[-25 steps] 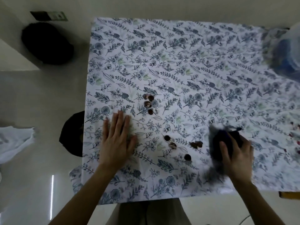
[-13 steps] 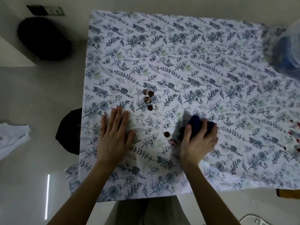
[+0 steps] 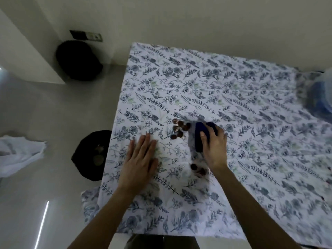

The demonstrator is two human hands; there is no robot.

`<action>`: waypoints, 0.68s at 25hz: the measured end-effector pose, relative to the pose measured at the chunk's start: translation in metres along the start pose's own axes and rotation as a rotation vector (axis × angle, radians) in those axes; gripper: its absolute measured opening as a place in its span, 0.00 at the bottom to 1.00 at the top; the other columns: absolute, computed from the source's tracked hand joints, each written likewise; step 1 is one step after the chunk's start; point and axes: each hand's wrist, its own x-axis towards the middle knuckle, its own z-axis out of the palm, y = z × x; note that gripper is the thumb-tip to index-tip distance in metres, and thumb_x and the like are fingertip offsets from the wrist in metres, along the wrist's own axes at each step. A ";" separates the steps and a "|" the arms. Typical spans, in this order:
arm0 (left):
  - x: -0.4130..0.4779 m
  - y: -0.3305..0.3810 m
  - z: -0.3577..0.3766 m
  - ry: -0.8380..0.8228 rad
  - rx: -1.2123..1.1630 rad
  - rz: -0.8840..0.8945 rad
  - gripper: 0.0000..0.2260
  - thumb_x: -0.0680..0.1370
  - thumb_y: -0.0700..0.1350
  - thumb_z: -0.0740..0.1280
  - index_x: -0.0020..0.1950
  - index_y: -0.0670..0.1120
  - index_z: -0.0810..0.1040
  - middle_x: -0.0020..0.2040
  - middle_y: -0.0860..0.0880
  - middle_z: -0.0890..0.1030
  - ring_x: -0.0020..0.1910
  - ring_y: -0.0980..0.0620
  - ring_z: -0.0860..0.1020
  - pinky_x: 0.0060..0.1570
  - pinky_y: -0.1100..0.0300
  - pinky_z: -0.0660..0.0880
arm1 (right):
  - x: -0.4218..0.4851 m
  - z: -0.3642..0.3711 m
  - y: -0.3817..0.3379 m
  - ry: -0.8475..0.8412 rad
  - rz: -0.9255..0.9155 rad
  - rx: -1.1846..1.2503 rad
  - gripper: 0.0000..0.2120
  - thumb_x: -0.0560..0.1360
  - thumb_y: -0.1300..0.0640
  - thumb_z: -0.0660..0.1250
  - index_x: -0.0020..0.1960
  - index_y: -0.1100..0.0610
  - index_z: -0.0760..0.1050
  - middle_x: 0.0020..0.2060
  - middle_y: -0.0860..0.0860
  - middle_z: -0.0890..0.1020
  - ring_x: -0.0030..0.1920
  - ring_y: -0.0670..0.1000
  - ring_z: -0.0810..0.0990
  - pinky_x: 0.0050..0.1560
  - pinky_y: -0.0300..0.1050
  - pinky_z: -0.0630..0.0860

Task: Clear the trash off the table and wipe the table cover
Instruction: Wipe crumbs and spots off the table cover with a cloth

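Observation:
A white table cover (image 3: pixel 233 97) printed with blue leaves lies over the table. My right hand (image 3: pixel 214 146) presses a dark blue cloth (image 3: pixel 201 135) onto it, fingers curled over the cloth. Just left of the cloth sits a cluster of small brown scraps (image 3: pixel 178 129). A second, blurred bunch of brown scraps (image 3: pixel 198 170) lies below the cloth, by my right wrist. My left hand (image 3: pixel 141 159) rests flat on the cover, fingers spread, holding nothing, near the table's left edge.
A black bin (image 3: pixel 89 155) with some scraps inside stands on the floor by the table's left edge. A second dark round object (image 3: pixel 78 60) sits near the wall. White cloth or bag (image 3: pixel 19 153) lies at far left. A translucent blue-tinted container (image 3: pixel 321 94) is at the right.
My right hand has swept the blue cloth leftward across the cover, from the right of the scraps to beside the upper cluster. The left hand has stayed flat in place.

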 end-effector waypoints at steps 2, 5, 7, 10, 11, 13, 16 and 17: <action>-0.001 -0.001 -0.001 0.007 0.006 -0.013 0.27 0.82 0.56 0.50 0.78 0.47 0.50 0.80 0.47 0.48 0.79 0.49 0.44 0.77 0.45 0.48 | -0.021 -0.025 0.033 0.017 -0.022 0.010 0.23 0.80 0.45 0.53 0.70 0.56 0.68 0.68 0.61 0.66 0.66 0.63 0.63 0.65 0.59 0.65; 0.000 0.002 -0.001 0.001 -0.003 -0.015 0.27 0.81 0.56 0.50 0.78 0.47 0.51 0.80 0.46 0.50 0.79 0.49 0.45 0.77 0.44 0.49 | -0.073 -0.053 0.085 0.023 0.032 -0.029 0.28 0.78 0.40 0.50 0.68 0.55 0.71 0.66 0.60 0.70 0.64 0.63 0.68 0.63 0.56 0.68; -0.001 0.002 -0.002 0.004 -0.006 -0.010 0.27 0.81 0.56 0.48 0.78 0.46 0.52 0.80 0.46 0.51 0.79 0.50 0.45 0.77 0.44 0.49 | -0.111 -0.057 0.105 -0.018 0.018 -0.099 0.29 0.78 0.37 0.49 0.67 0.54 0.72 0.65 0.60 0.71 0.61 0.63 0.70 0.62 0.56 0.70; -0.002 0.001 -0.004 0.005 -0.024 -0.001 0.27 0.81 0.56 0.49 0.78 0.47 0.53 0.80 0.46 0.52 0.79 0.50 0.46 0.77 0.43 0.49 | -0.141 -0.041 0.107 -0.031 -0.003 -0.255 0.30 0.77 0.37 0.49 0.71 0.51 0.67 0.72 0.61 0.64 0.67 0.62 0.65 0.67 0.57 0.63; -0.001 0.002 -0.004 0.002 -0.023 0.002 0.27 0.81 0.56 0.49 0.78 0.47 0.53 0.80 0.46 0.51 0.79 0.50 0.46 0.77 0.43 0.49 | -0.142 -0.033 0.101 -0.007 0.047 -0.269 0.31 0.76 0.36 0.49 0.73 0.50 0.65 0.74 0.61 0.61 0.71 0.62 0.62 0.70 0.58 0.59; -0.001 0.004 -0.006 0.003 -0.014 -0.003 0.27 0.81 0.56 0.49 0.78 0.47 0.53 0.80 0.46 0.52 0.79 0.50 0.45 0.77 0.43 0.49 | -0.137 -0.018 0.080 0.033 0.147 -0.262 0.32 0.75 0.34 0.48 0.74 0.49 0.61 0.75 0.61 0.57 0.73 0.63 0.57 0.72 0.61 0.56; 0.000 0.005 -0.007 0.008 0.002 -0.013 0.27 0.81 0.56 0.49 0.78 0.46 0.54 0.79 0.46 0.52 0.79 0.50 0.46 0.77 0.43 0.49 | -0.123 0.004 0.046 0.026 0.171 -0.266 0.31 0.76 0.36 0.49 0.75 0.48 0.59 0.76 0.60 0.54 0.75 0.62 0.53 0.73 0.62 0.53; 0.000 0.005 -0.006 0.009 0.002 -0.015 0.27 0.81 0.56 0.49 0.78 0.46 0.55 0.79 0.46 0.52 0.79 0.50 0.46 0.77 0.44 0.49 | -0.115 0.011 0.036 0.032 0.189 -0.253 0.30 0.77 0.36 0.50 0.75 0.48 0.59 0.76 0.60 0.54 0.75 0.62 0.52 0.73 0.62 0.52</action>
